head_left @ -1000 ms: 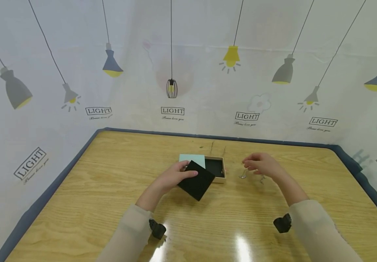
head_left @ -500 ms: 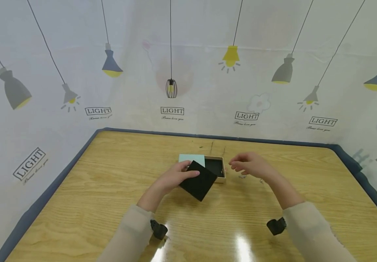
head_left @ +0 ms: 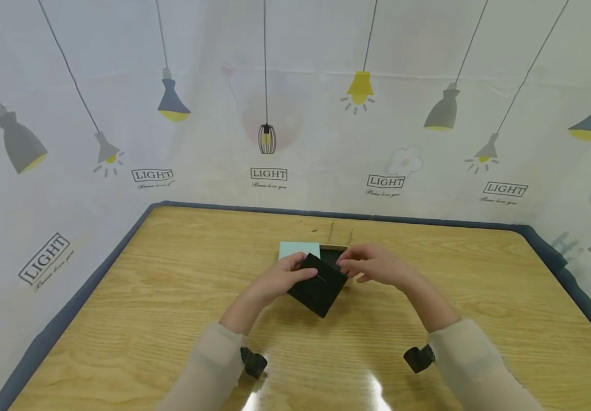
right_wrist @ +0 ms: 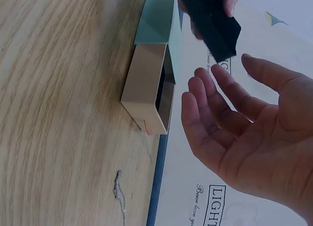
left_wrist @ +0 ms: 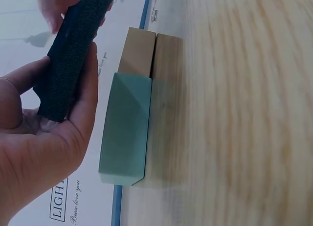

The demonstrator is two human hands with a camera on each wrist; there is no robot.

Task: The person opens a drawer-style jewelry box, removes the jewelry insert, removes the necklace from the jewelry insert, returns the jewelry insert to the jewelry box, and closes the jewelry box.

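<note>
My left hand [head_left: 275,281] holds a square black foam pad [head_left: 322,295] by its upper left edge, thumb on the near face. The pad is tilted in the air, and a thin slit shows in that face. My right hand [head_left: 381,267] reaches to the pad's right corner. In the right wrist view its fingers are loosely bent, with the fingertips [right_wrist: 216,69] close by the pad's end. Behind the pad stands a drawer box with a mint-green sleeve [left_wrist: 126,125] and a beige drawer [right_wrist: 142,75] pulled out to the right; the pad and right hand partly hide it.
A small silver piece of jewellery with a thin chain [right_wrist: 118,187] lies on the wooden table [head_left: 182,297] to the right of the box. A white curtain [head_left: 316,142] printed with lamps rises behind the table's dark blue edge.
My right hand has moved left from above the silver jewellery to the pad's corner. The left hand has shifted slightly right with the foam pad. The box has stayed in place.
</note>
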